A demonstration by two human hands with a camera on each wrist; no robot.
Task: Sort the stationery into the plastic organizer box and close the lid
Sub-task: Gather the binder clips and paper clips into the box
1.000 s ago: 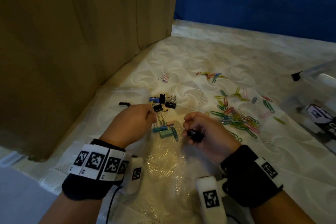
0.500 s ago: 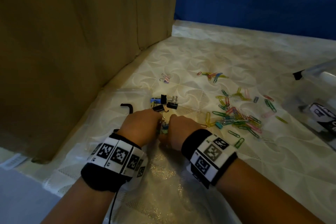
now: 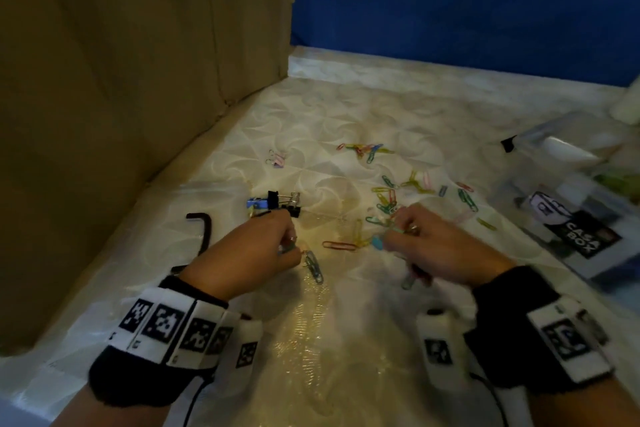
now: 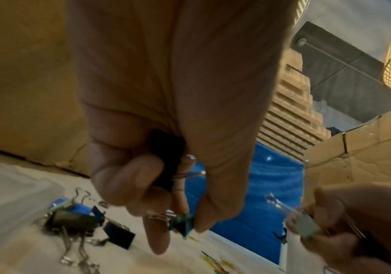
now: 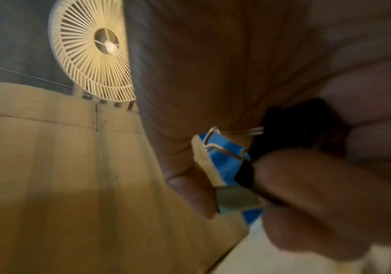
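My left hand (image 3: 273, 250) is curled around binder clips: the left wrist view shows a black one (image 4: 166, 166) in the palm and a green one (image 4: 181, 224) pinched at the fingertips. My right hand (image 3: 412, 239) grips a bunch of binder clips too; the right wrist view shows a black clip (image 5: 290, 126), a blue clip (image 5: 225, 161) and a grey-green clip (image 5: 236, 202). More binder clips (image 3: 277, 201) lie in a pile beyond my left hand. Coloured paper clips (image 3: 391, 198) are scattered ahead of my right hand. The plastic organizer box (image 3: 575, 191) stands at the right edge, only partly in view.
A tall cardboard wall (image 3: 121, 97) closes off the left side and a blue wall (image 3: 467, 3) the back. A clear plastic lid with a black latch (image 3: 201, 229) lies left of my left hand. Everything rests on a pale patterned cloth (image 3: 329, 340).
My hands met over the binder clips half a second ago and have since drawn apart, each holding clips. The right hand moved right, toward the paper clips.
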